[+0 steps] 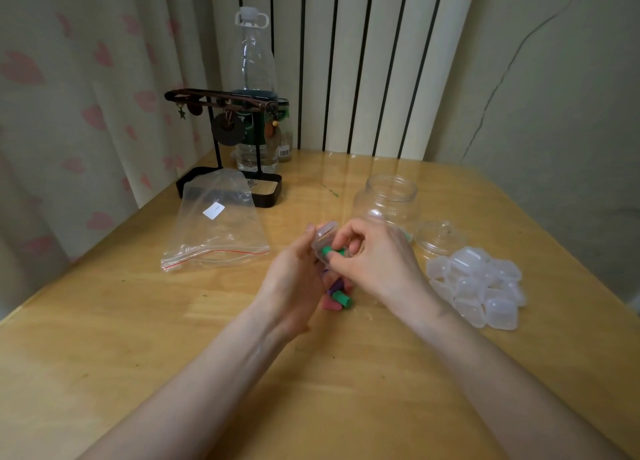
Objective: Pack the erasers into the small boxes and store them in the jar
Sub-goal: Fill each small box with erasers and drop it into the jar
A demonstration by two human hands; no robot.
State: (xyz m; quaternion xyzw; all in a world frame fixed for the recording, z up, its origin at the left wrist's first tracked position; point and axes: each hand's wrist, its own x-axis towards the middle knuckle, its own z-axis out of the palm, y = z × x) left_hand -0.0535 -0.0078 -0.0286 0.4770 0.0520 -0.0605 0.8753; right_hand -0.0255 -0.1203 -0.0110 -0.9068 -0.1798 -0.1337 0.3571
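My left hand (294, 279) holds a small clear box (323, 239) with its lid tipped up, above the table's middle. My right hand (377, 258) pinches a green eraser (332, 251) at the box's mouth. Under both hands lies a small pile of erasers (337, 298) in pink, purple and green, partly hidden by my fingers. A clear open jar (389, 198) stands just behind my right hand, and its lid (441, 236) rests on the table to its right. Several empty small boxes (476, 286) lie heaped at the right.
An empty zip bag (216, 227) lies flat at the left. Behind it stands a black jewellery stand (228, 147) with a tall plastic bottle (254, 88) and a small jar. The wooden table (173, 338) ends near a curtain at the left and a wall behind.
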